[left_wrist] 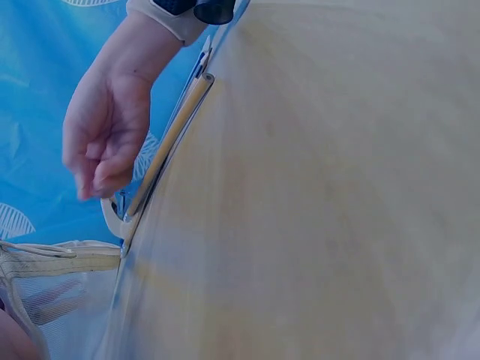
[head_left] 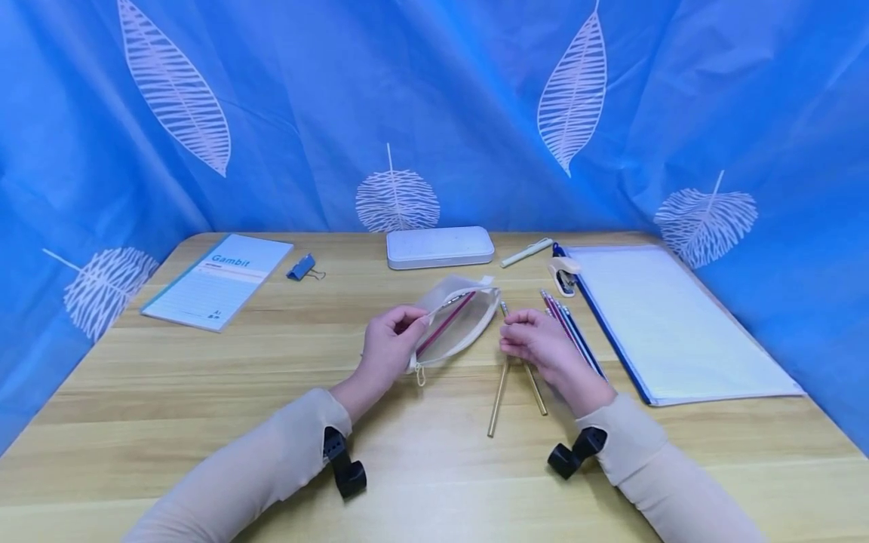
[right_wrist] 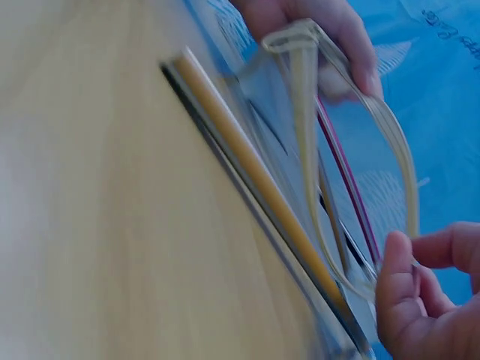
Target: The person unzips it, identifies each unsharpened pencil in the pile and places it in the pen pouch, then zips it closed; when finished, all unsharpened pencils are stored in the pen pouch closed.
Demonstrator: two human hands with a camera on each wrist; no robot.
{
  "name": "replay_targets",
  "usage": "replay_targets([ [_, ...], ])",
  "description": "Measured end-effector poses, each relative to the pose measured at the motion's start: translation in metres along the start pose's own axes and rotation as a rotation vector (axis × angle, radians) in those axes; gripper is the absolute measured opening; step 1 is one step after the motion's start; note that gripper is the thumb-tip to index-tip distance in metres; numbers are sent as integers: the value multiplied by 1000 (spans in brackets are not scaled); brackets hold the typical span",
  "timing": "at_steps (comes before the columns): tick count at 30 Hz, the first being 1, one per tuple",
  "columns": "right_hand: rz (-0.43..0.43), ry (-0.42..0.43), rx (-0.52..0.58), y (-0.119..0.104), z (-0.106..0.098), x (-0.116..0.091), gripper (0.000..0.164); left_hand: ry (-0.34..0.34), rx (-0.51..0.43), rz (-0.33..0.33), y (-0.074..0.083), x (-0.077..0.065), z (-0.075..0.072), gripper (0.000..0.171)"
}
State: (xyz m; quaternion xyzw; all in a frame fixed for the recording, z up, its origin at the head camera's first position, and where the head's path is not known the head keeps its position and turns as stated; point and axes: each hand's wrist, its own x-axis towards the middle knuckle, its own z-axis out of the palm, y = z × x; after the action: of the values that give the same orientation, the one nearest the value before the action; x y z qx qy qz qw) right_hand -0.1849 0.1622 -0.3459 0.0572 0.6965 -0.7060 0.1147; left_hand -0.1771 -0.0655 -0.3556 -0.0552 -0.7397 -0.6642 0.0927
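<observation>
An off-white zip pencil pouch [head_left: 444,286] gapes open in the middle of the table, a magenta pencil [head_left: 444,326] inside it. My left hand [head_left: 390,339] pinches the pouch's near rim between thumb and fingers; in the left wrist view only a bit of it shows at the corner. Just right of the pouch, my right hand [head_left: 539,347] hovers with loosely bent fingers and nothing visible in them. Beneath it two gold pencils [head_left: 498,400] lie crosswise on the table, their middles partly hidden. Several more pencils [head_left: 577,332] are bunched beyond that hand.
At the right lies a blue-edged document folder [head_left: 679,324], with a stapler [head_left: 565,275] by its corner. A white pencil case [head_left: 440,247] and a pale pen [head_left: 526,253] are at the back. On the left are a notebook [head_left: 217,283] and a blue binder clip [head_left: 302,267].
</observation>
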Motion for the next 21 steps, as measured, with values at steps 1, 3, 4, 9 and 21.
replay_targets([
  [1, 0, -8, -40, 0, -5, -1, 30, 1, 2, 3, 0, 0, 0, 8],
  [3, 3, -21, -126, -1, -13, -2, 29, 1, 4, 8, 0, 0, -1, 8],
  [4, 1, -25, -173, -1, -16, -2, 29, 0, 9, 11, 0, 0, -1, 9],
  [9, -13, -24, -360, 2, -26, 0, 29, 0, 17, 17, 0, -1, -2, 9],
  [21, 36, 19, -678, 6, -30, 13, 38, -2, 0, -1, 0, -1, -3, 9],
])
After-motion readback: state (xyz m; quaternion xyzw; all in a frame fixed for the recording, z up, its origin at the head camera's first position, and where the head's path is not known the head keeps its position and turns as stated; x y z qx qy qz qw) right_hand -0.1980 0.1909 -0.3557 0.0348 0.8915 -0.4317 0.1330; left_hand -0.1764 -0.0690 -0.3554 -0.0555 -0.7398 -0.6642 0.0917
